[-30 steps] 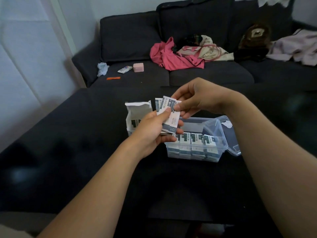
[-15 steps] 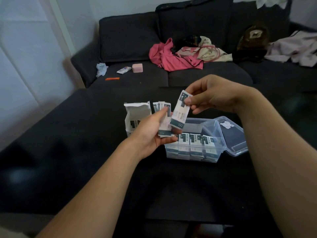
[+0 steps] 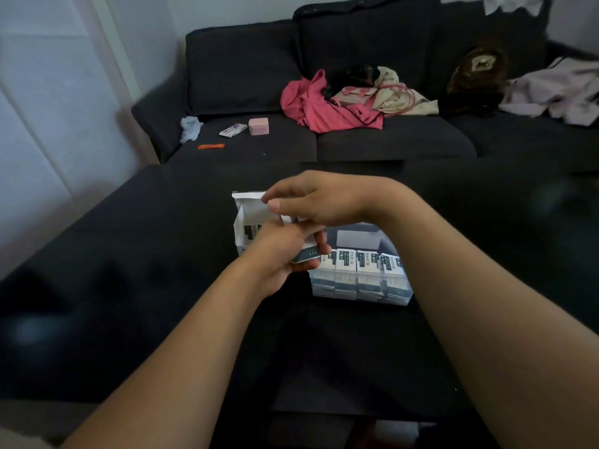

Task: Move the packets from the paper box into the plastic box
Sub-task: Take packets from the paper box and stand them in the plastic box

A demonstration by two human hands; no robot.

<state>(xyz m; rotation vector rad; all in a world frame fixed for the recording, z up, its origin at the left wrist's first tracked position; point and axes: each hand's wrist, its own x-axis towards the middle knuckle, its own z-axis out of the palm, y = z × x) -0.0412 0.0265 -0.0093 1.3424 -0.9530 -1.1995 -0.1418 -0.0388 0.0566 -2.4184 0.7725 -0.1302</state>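
The white paper box (image 3: 241, 218) stands open on the dark table, with dark-labelled packets showing inside. To its right is the clear plastic box (image 3: 361, 291), holding a row of upright packets (image 3: 356, 261); its lid (image 3: 356, 238) leans open behind it. My left hand (image 3: 275, 254) is between the two boxes, closed around a small stack of packets (image 3: 304, 255). My right hand (image 3: 319, 200) reaches across just above it. Its thumb and fingers are pinched over the top edges of that stack, next to the paper box's flap. Motion blur hides exactly which packet they hold.
A dark sofa behind the table carries a pink garment (image 3: 324, 108), a beige bag (image 3: 382, 92), a brown bag (image 3: 479, 69), pale clothes (image 3: 557, 92), a small pink case (image 3: 258, 126) and an orange strip (image 3: 210, 146). A white wall is on the left.
Half a second ago my right hand held one packet lifted off to the right of the stack. It has now come back left and down onto the stack in my left hand.
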